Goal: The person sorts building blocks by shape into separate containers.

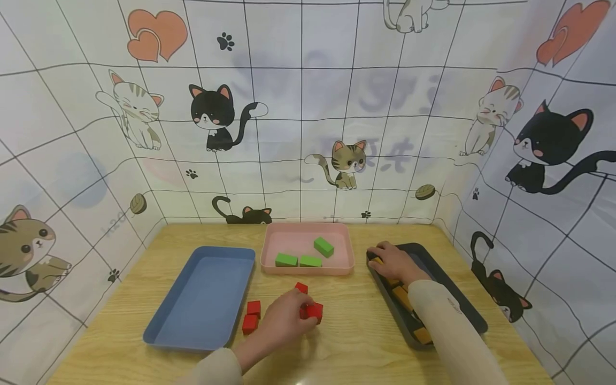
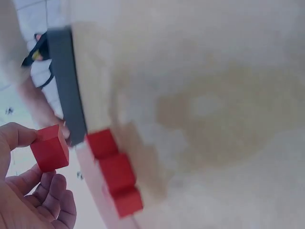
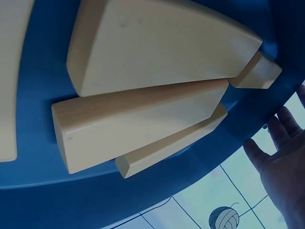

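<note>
1. Nearest, the left forearm, in a pale sleeve (image 1: 218, 369), is slanting inward from the lower left, its wrist uncovered.
2. The left hand (image 1: 285, 315) is pinching a red cube (image 1: 315, 311) between thumb and finger over the wooden table (image 1: 351, 342); its other fingers are curling loosely towards the palm.
3. Two more red cubes (image 1: 250, 323) are sitting to the left of that hand, beside the blue tray (image 1: 204, 299); another red cube (image 1: 301, 287) is showing just beyond the knuckles.
4. On the right, the other forearm is slanting forward and inward across the dark tray (image 1: 435, 267), which is holding several tan blocks (image 1: 401, 298).
5. The right hand (image 1: 395, 264) is resting at that tray's far left corner, palm down; the right wrist view is showing its fingers loosely extended at the rim, gripping nothing.
6. Farther back, between the two trays, a pink tray (image 1: 293, 240) is holding three green blocks (image 1: 323, 246).
7. Behind everything, a white gridded wall covering (image 1: 289, 107) is displaying cartoon cats.
</note>
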A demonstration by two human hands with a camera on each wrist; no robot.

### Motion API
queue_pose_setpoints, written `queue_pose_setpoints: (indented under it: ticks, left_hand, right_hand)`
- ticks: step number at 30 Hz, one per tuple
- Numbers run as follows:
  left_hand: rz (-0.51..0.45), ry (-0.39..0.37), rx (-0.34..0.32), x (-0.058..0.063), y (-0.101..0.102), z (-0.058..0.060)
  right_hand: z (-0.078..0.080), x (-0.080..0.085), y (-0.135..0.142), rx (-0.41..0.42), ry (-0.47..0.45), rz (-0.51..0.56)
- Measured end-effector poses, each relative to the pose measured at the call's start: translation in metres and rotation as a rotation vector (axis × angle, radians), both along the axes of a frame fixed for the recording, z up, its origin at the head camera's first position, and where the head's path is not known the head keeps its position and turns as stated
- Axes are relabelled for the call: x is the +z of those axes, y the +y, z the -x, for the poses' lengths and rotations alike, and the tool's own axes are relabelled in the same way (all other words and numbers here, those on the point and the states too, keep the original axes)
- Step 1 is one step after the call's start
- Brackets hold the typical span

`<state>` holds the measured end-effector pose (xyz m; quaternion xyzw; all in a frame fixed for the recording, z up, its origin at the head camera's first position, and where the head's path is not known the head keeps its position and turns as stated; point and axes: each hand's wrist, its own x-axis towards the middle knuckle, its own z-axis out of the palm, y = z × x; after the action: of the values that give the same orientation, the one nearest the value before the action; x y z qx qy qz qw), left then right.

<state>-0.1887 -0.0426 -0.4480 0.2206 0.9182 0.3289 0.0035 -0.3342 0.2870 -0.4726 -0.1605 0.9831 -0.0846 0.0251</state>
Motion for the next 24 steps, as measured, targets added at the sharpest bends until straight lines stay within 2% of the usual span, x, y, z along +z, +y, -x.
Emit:
queue_pose_setpoints:
  ticks: [5,12,19,24]
  left_hand:
    - [-0.034,0.022,0.080,0.019,-0.021,0.018]
    - [-0.098,0.028,0.273,0.035,-0.063,0.051]
    - [-0.095,-0.011,0.445,0.037,-0.116,0.080]
    - [-0.044,-0.053,0.527,0.031,-0.150,0.092]
  right_hand:
    - [0.000,0.001,-0.001,0.007,-0.002,-0.015]
    - [-0.002,0.001,0.000,0.014,0.004,-0.012]
    - [-0.002,0.002,0.000,0.017,-0.001,-0.012]
    - [-0.002,0.004,-0.001,0.008,-0.014,-0.001]
